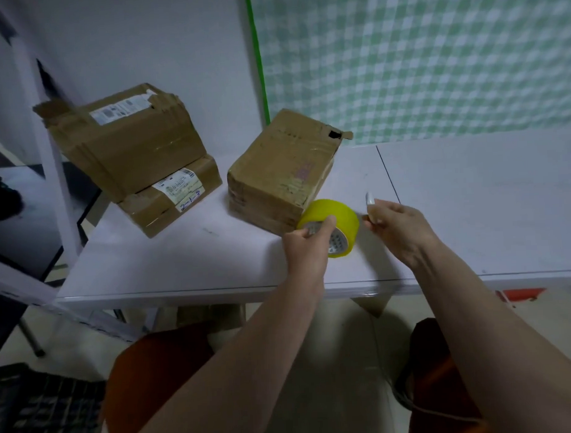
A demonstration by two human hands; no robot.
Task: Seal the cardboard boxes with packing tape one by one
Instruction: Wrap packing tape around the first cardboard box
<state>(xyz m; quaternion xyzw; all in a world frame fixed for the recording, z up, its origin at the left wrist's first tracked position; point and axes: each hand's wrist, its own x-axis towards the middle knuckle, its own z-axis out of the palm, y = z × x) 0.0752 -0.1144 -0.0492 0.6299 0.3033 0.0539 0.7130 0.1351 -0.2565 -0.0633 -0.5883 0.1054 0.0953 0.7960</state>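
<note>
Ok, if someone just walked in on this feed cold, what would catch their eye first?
The bright yellow tape roll at the front of the white table, gripped by the left hand, with the right hand beside it holding a small white object. Then the brown boxes: a single box just behind the roll, and two stacked boxes at the left.

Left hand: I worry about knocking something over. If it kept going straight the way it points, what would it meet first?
Probably the nearest cardboard box, right behind the yellow tape roll that the left hand holds; depth is hard to judge.
</note>
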